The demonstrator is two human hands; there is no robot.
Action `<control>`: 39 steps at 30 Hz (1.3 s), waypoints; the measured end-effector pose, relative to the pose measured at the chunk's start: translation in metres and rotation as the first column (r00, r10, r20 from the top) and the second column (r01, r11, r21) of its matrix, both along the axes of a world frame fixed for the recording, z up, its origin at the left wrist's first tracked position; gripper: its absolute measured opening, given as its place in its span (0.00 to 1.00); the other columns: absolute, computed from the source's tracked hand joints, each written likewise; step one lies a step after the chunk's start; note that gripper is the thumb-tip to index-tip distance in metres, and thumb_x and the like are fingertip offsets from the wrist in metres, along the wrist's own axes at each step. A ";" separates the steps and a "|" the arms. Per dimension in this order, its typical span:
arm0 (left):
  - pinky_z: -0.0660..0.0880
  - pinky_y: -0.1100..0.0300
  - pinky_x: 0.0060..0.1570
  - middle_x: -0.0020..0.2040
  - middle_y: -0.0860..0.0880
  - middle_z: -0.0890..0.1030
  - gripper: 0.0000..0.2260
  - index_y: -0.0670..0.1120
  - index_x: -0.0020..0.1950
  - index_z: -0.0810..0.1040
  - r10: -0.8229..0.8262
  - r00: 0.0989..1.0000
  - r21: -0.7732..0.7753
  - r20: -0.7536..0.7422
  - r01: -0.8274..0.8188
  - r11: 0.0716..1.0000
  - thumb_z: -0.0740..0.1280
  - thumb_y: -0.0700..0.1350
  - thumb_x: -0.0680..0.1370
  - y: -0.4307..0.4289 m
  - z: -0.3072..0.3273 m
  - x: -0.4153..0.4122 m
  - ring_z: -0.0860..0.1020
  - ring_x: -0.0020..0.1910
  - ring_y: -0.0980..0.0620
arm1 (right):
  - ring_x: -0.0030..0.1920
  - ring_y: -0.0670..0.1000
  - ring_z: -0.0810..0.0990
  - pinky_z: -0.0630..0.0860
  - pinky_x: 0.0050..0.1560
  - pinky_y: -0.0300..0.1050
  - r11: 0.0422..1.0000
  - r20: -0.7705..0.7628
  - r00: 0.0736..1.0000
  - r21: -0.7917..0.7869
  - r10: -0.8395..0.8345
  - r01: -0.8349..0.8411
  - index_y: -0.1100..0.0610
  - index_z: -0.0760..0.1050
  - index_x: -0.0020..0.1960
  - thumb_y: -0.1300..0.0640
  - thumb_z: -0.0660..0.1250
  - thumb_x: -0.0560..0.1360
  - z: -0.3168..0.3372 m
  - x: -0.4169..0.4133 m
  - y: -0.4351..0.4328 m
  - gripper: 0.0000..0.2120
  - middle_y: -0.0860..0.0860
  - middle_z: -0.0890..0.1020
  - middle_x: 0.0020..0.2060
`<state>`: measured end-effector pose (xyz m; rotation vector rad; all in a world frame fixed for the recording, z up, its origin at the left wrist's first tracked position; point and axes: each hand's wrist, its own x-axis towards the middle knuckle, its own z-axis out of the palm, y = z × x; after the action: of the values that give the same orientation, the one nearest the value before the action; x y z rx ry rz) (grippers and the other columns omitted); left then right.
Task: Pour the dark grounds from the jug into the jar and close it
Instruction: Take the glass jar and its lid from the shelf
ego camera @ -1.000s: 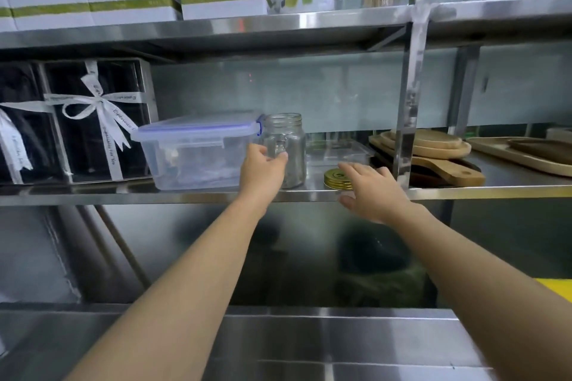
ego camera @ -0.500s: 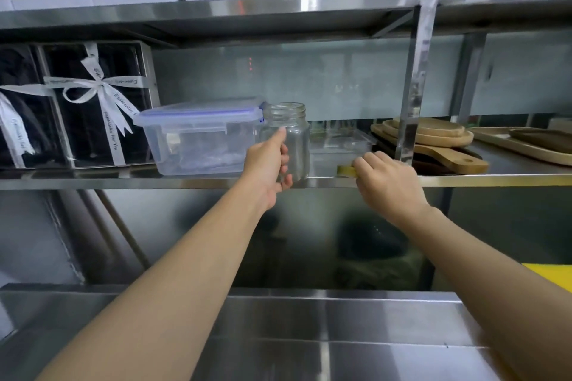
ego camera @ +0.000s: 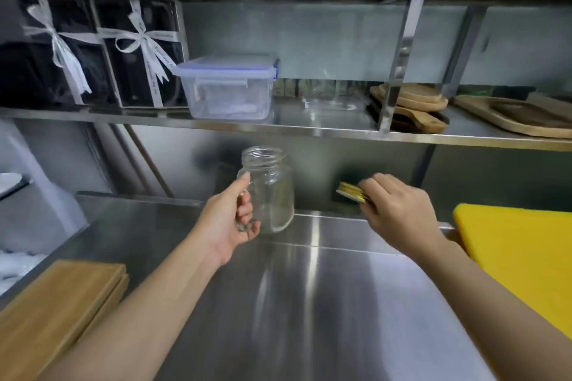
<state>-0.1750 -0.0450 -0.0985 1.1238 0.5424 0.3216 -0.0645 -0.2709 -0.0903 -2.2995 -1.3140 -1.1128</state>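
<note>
An empty clear glass jar (ego camera: 272, 192) with a handle and a threaded open mouth hangs upright in the air over the back of the steel counter (ego camera: 309, 303). My left hand (ego camera: 230, 219) is shut on its handle. To the right, at about the same height, my right hand (ego camera: 399, 210) grips a gold metal lid (ego camera: 351, 192), which may be a small stack, by its edge. No jug of dark grounds is in view.
Above the hands runs a steel shelf (ego camera: 309, 127) with a lidded plastic box (ego camera: 229, 86), ribboned black boxes (ego camera: 93, 52) and wooden boards (ego camera: 414, 105). A yellow cutting board (ego camera: 520, 260) lies at the counter's right, a wooden board (ego camera: 55, 312) at its left.
Both hands came down off the shelf toward the counter, the left bringing the jar, the right bringing the gold lid. The camera tilted down.
</note>
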 end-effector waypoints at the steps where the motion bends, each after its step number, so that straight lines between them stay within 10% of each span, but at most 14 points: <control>1: 0.71 0.60 0.32 0.20 0.54 0.62 0.21 0.50 0.23 0.67 0.009 1.000 0.005 -0.026 -0.008 1.000 0.67 0.58 0.73 -0.003 -0.009 -0.016 0.61 0.20 0.56 | 0.29 0.59 0.77 0.73 0.19 0.45 1.000 -0.017 1.000 -0.012 0.007 -0.007 0.65 0.78 0.39 0.67 0.74 0.64 -0.009 -0.015 -0.004 0.06 0.59 0.80 0.31; 10: 0.70 0.59 0.33 0.19 0.54 0.63 0.22 0.50 0.21 0.67 0.057 0.983 -0.055 -0.175 -0.068 0.996 0.67 0.58 0.72 -0.033 -0.076 -0.133 0.63 0.18 0.56 | 0.28 0.60 0.77 0.74 0.19 0.49 0.992 -0.206 0.979 -0.123 0.000 -0.026 0.63 0.78 0.38 0.66 0.73 0.66 -0.081 -0.119 -0.041 0.04 0.58 0.80 0.31; 25: 0.68 0.59 0.34 0.19 0.54 0.65 0.19 0.48 0.27 0.67 0.232 0.950 0.010 -0.209 -0.235 0.972 0.68 0.54 0.72 -0.084 -0.140 -0.236 0.62 0.24 0.54 | 0.21 0.56 0.74 0.70 0.19 0.40 0.971 -0.107 0.994 -0.239 -0.015 -0.011 0.60 0.74 0.27 0.60 0.54 0.71 -0.154 -0.216 -0.090 0.17 0.55 0.75 0.22; 30: 0.67 0.58 0.35 0.19 0.53 0.63 0.16 0.46 0.31 0.71 0.229 0.956 -0.005 -0.186 -0.234 0.972 0.67 0.53 0.74 -0.093 -0.165 -0.258 0.63 0.22 0.55 | 0.23 0.55 0.74 0.68 0.21 0.39 0.931 -0.128 0.989 -0.365 -0.069 0.018 0.59 0.78 0.31 0.65 0.71 0.57 -0.166 -0.238 -0.104 0.04 0.53 0.76 0.23; 39: 0.68 0.56 0.35 0.19 0.52 0.66 0.15 0.45 0.33 0.71 0.195 0.973 -0.061 -0.120 -0.203 0.977 0.64 0.52 0.76 -0.096 -0.186 -0.275 0.64 0.23 0.54 | 0.34 0.54 0.78 0.75 0.33 0.45 0.871 -0.252 0.954 -0.492 -0.160 0.016 0.59 0.78 0.42 0.36 0.70 0.66 -0.191 -0.255 -0.120 0.24 0.53 0.82 0.39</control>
<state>-0.4504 -0.1406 -0.2841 1.0231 0.7649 0.4099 -0.3197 -0.3909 -0.2810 -2.7679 -1.5105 -0.4651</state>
